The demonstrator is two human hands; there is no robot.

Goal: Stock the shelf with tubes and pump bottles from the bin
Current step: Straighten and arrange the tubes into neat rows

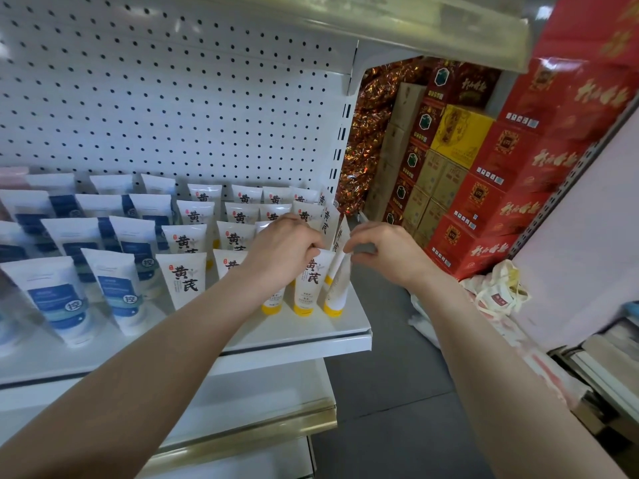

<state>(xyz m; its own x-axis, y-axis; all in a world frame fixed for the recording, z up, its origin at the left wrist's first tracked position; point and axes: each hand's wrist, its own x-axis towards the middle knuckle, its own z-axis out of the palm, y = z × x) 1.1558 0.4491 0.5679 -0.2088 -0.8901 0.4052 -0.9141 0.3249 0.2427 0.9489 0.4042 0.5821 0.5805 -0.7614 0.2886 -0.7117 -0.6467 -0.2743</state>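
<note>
Grips pinching tube tops: left hand [287, 252] upright tube [312, 278], right hand [387, 252] tilted tube [338, 286].

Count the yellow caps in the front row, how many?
3 caps: one below the left hand, one in the middle, one at the shelf's right end. The arm may hide more.

At centre frame the left hand [283, 252] curls its fingers on the crimped top of an upright white plastic tube with a yellow cap [311, 285]; just to its right, the right hand [383, 254] pinches the top of a tilted white yellow-capped tube [337, 288] at the right end of the white metal shelf [311, 335]; white tubes with blue labels [58, 302] fill the left; stacked red cardboard cartons [484, 202] rise at upper right.
</note>
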